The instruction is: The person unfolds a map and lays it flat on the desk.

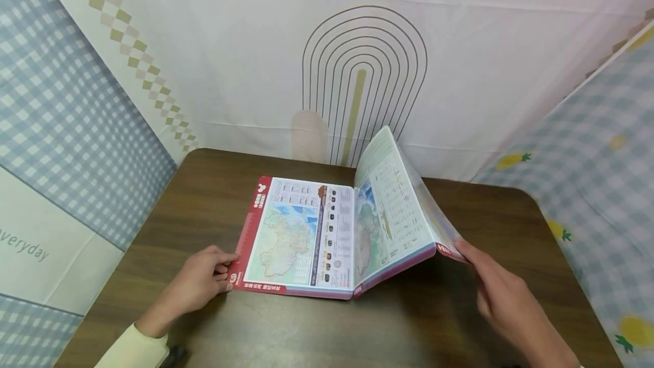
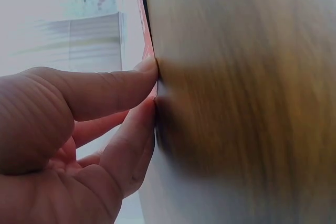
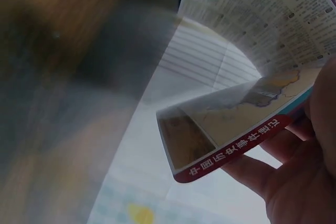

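A folding map (image 1: 286,243) with a red border lies partly opened on the table in the head view. Its left panel is flat, while a middle panel (image 1: 393,214) slopes up from the fold. My left hand (image 1: 199,280) pinches the lower left corner; in the left wrist view its thumb (image 2: 121,85) and a finger meet at the red edge. Raised off the table, the right-hand panel (image 3: 247,124) has its outer edge between the fingers of my right hand (image 1: 506,294). White lettering runs along that panel's red strip in the right wrist view. Part of the right hand's grip is hidden behind the panel.
The brown wooden table (image 1: 204,203) has rounded far corners. A white patterned cloth (image 1: 245,61) hangs behind it. Blue checked cloths hang at the left (image 1: 61,72) and right (image 1: 603,186) sides.
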The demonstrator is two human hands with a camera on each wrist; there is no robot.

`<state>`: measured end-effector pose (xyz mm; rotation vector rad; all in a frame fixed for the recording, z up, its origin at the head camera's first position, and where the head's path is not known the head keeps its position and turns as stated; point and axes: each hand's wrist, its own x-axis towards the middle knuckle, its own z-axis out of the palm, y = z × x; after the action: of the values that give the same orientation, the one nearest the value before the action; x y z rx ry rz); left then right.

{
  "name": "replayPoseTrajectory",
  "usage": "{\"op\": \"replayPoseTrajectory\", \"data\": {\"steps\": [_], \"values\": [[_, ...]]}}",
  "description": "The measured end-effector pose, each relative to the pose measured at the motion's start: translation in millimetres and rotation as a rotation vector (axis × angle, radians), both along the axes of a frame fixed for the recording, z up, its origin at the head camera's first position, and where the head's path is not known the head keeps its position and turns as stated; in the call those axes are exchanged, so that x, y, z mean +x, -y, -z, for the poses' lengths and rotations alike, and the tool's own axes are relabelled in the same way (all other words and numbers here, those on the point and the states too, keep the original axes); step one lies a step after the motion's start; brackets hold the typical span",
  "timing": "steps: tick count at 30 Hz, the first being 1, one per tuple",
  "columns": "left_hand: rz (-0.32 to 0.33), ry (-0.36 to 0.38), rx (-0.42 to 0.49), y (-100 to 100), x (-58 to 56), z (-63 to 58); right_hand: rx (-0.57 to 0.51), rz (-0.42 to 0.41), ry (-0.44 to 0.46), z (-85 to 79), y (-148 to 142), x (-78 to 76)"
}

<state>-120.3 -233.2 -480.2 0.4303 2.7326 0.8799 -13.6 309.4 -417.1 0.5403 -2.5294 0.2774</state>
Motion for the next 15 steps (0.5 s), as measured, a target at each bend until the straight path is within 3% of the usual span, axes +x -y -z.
{"op": "replayPoseTrajectory", "data": {"steps": [5, 15], "values": [[0.011, -0.003, -0.009, 1.8, -0.2, -1.3, 0.051, 0.022, -0.056, -1.4, -15.8, 22.0], [0.037, 0.022, -0.027, 0.8, -2.4, -5.3, 0.122, 0.103, -0.013, -0.9, -45.9, 58.6]]}}
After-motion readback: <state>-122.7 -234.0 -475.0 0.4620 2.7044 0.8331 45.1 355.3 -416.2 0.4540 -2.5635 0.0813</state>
